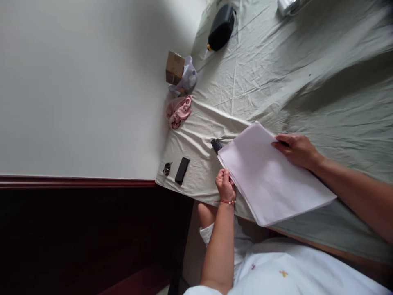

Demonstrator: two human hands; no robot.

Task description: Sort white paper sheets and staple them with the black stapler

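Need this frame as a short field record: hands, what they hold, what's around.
left hand: grips near edge of paper stack; red bracelet on wrist
right hand: holds stack's far edge
paper stack: white sheets, lying partly over table edge
surface: table under wrinkled grey-green cloth
by the stack: small black object, partly hidden
near wall: black phone, keys, pink cloth, cardboard box, black bottle

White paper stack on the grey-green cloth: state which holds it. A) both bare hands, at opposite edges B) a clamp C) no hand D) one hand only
A: the left hand grips the near edge of the white paper stack and the right hand rests on its far edge.
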